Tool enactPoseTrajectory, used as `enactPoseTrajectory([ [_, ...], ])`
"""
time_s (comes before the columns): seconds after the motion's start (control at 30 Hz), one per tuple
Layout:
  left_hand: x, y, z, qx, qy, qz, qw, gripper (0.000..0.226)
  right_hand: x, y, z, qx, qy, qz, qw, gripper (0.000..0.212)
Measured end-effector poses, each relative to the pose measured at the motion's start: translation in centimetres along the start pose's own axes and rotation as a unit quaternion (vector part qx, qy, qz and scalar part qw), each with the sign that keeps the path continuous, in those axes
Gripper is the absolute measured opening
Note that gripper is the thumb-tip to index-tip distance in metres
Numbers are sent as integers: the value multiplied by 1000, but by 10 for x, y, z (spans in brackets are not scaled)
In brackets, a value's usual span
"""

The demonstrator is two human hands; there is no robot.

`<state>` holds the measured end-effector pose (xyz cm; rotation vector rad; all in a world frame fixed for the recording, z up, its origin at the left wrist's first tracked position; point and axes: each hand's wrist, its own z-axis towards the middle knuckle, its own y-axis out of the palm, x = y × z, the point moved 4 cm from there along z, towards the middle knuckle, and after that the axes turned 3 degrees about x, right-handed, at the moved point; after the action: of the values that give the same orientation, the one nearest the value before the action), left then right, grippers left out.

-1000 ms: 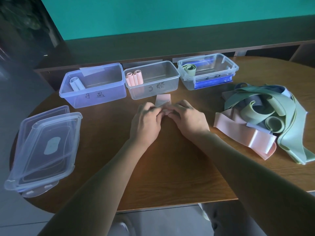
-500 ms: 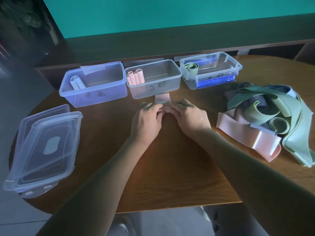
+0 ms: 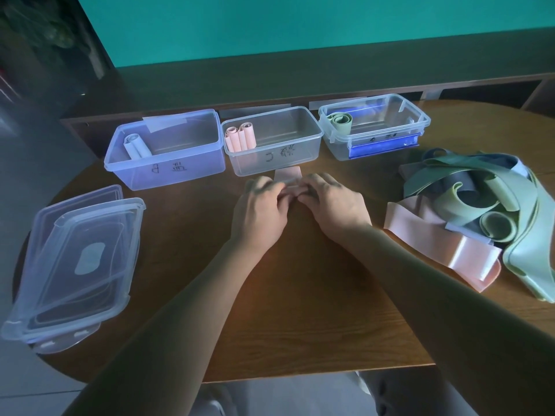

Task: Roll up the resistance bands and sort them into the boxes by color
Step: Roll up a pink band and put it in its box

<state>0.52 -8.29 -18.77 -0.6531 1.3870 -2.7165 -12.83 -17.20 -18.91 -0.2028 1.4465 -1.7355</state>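
Wooden table (image 3: pixel 300 310) nearest, both forearms reaching in from the bottom edge. Stack of clear lids (image 3: pixel 75 265) at the near left. Mid-table: left hand (image 3: pixel 259 210) and right hand (image 3: pixel 333 202) side by side, fingers curled round a pink band (image 3: pixel 288 182), pinching its rolled part between them. Roll's long axis runs left-right across the table; the unrolled flat tail points away from the person, toward the middle box (image 3: pixel 271 139), its end just short of that box's front wall. Right of the hands, a loose pile of bands (image 3: pixel 480 211), green, pink and grey-blue tangled, the pink one at the near edge. Far row of three clear boxes: left box (image 3: pixel 165 151) holds one pale rolled band (image 3: pixel 136 147) at its left end; middle box holds pink rolls (image 3: pixel 240 138) leaning at its left end, long axes roughly near-far; right box (image 3: pixel 374 124) holds a green roll (image 3: pixel 341 121) at its left end and has a blue strip along its front. Behind, a dark ledge and teal wall (image 3: pixel 300 22).
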Motion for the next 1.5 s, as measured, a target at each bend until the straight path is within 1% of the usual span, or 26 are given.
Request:
enactPoseTrajectory([
  [0.13,0,2,0,-8,4,12,1000,39,1,0,7,-4,7,9,1000,28],
  [0.27,0,4,1,0,13,36,999,43,3,1,11,-3,8,30,1000,31],
  [0.33,1,4,3,18,28,30,999,39,4,2,13,-4,11,35,999,35],
  [0.4,2,3,4,44,55,8,997,30,5,2,14,-3,15,37,999,37],
  [0.5,1,4,5,42,65,-4,997,19,6,3,16,-4,14,30,999,39],
  [0.67,-1,7,9,35,46,-6,998,24,3,3,18,-9,2,17,1000,39],
  [0.8,-3,9,14,23,26,-2,999,33,2,1,18,-5,4,4,1000,39],
  [0.93,-4,9,17,20,28,-6,999,38,3,2,21,-14,-3,8,1000,40],
  [1.1,-6,10,18,18,7,-35,999,32,6,5,30,-19,10,23,999,34],
  [1.2,-7,10,19,25,13,-41,999,27,7,7,34,-18,8,35,999,30],
  [1.37,-7,11,24,44,19,-9,999,21,7,7,36,-14,-3,59,998,27],
  [1.5,-8,14,26,38,27,-8,999,23,6,7,36,-12,-14,60,998,28],
])
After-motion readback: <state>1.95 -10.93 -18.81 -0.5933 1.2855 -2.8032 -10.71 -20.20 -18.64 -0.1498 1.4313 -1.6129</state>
